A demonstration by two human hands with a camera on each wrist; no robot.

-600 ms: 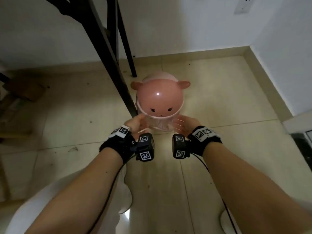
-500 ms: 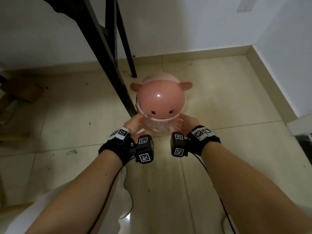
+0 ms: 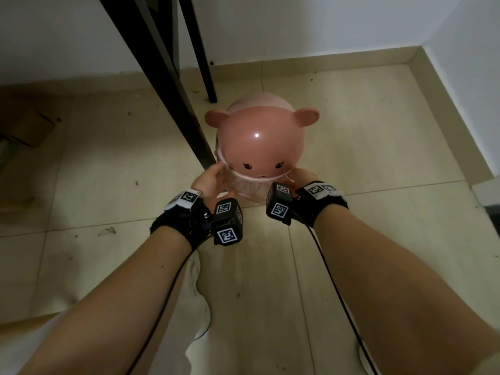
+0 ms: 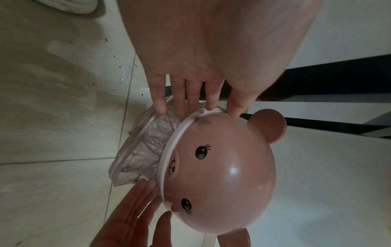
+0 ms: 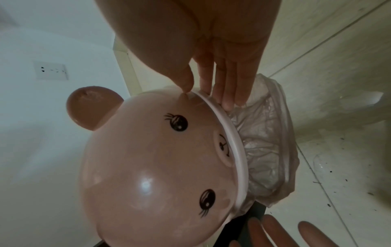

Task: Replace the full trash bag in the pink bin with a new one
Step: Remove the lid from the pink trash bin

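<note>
At the far left of the head view a brown cardboard box (image 3: 25,128) lies on the tiled floor (image 3: 351,147), close to the white wall (image 3: 297,25). Moving right, the black slanted table legs (image 3: 162,85) come down to the floor, one ending just beside the pink bin (image 3: 258,147). The left hand (image 3: 209,180) reaches the bin's left side; in the left wrist view its fingers (image 4: 180,100) are nearly straight, their tips laid on the white rim and on the crinkled trash bag (image 4: 143,150) folded out below it, the thumb tip at the edge of the dome, so this grip is released, touching and not curled round anything. The bin stands on the floor between both hands, topped by a bear-faced dome lid (image 3: 259,142) with two round ears and painted eyes, a light spot shining on its crown. The translucent bag hangs out over the bin's body under the lid. On the right, the right hand (image 3: 301,175) meets the bin's other side; the right wrist view shows its fingers (image 5: 228,90) straight against the rim and its thumb tip on the dome, the grip likewise released. Both wrists carry black bands with square-patterned markers. A wall socket (image 5: 51,71) sits on the wall beyond.
</note>
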